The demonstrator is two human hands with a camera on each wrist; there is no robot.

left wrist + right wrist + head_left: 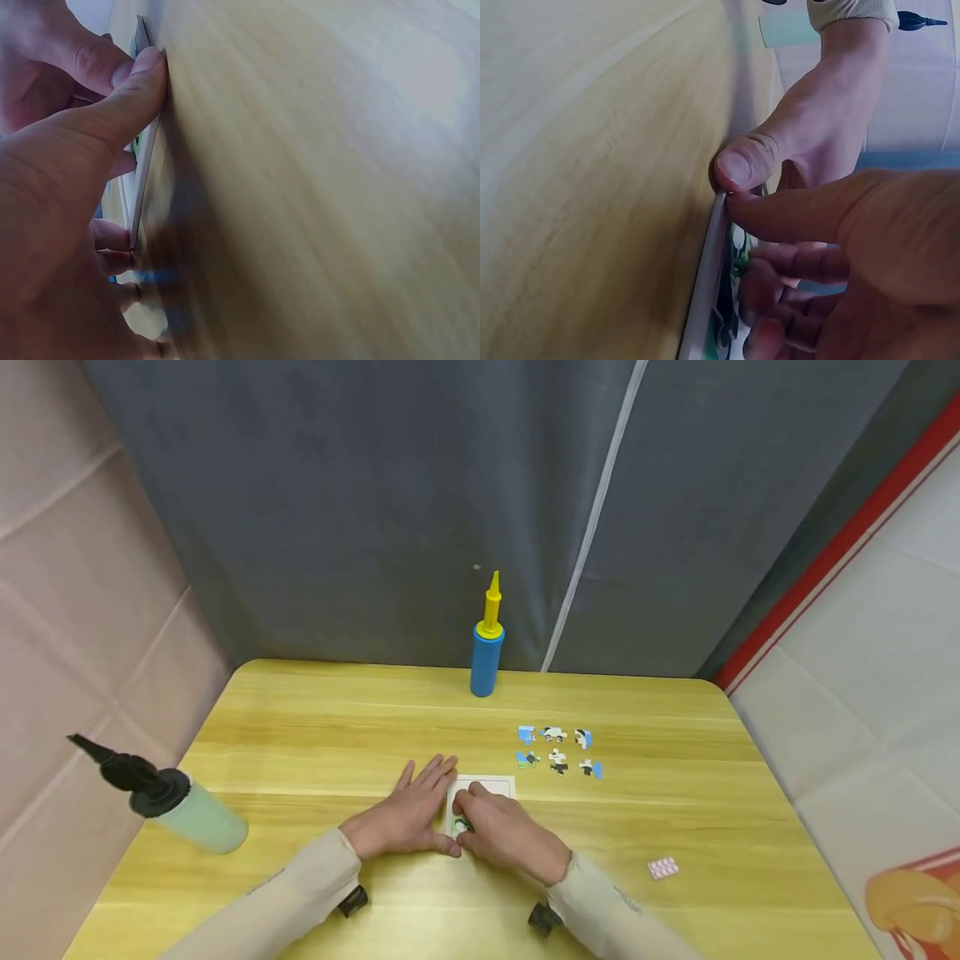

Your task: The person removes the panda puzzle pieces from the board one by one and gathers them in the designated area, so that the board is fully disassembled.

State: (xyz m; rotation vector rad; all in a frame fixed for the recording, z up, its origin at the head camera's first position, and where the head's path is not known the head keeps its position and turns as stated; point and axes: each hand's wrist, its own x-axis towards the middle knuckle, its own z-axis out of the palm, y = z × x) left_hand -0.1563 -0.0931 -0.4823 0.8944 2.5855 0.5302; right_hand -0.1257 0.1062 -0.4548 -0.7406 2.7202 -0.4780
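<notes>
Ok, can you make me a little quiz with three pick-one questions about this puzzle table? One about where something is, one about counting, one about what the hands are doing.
1. Where does the blue pump with the yellow tip stand?
A. at the far edge of the table
B. beside the pink pack
C. under the hands

2. How many loose puzzle pieces lie in the group beyond the right hand?
A. two
B. six
C. ten

3. What are the two hands doing?
A. resting in the air
B. holding the green pump
C. both on the white puzzle board

Answers:
1 A, it stands upright by the grey curtain at the table's far edge.
2 B, two rows of three show in the head view.
3 C, the left hand lies flat at the board's edge with its thumb against it, and the right hand presses its fingers on a piece on it.
</notes>
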